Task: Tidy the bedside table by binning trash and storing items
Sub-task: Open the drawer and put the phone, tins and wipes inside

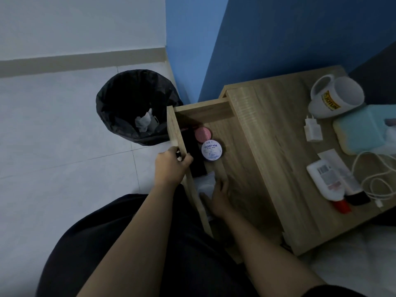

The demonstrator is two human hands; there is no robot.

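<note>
The wooden bedside table (276, 133) has its drawer (174, 127) pulled out to the left. My left hand (171, 166) grips the drawer's front panel at its handle. My right hand (218, 198) reaches into the drawer, fingers spread over a white pack (206, 182) lying there. Also in the drawer are a pink round tin (202, 133), a white cream jar (211, 150) and a black flat box (194, 155). On the tabletop lie a white lotion bottle with a red cap (327, 183) and a black-capped tube (353, 189).
A bin with a black liner (120, 116) stands on the tiled floor left of the drawer, crumpled tissue inside. On the tabletop: a tipped white mug (336, 96), a white charger plug (312, 129), a white cable (377, 179), a teal box (362, 129). Blue wall behind.
</note>
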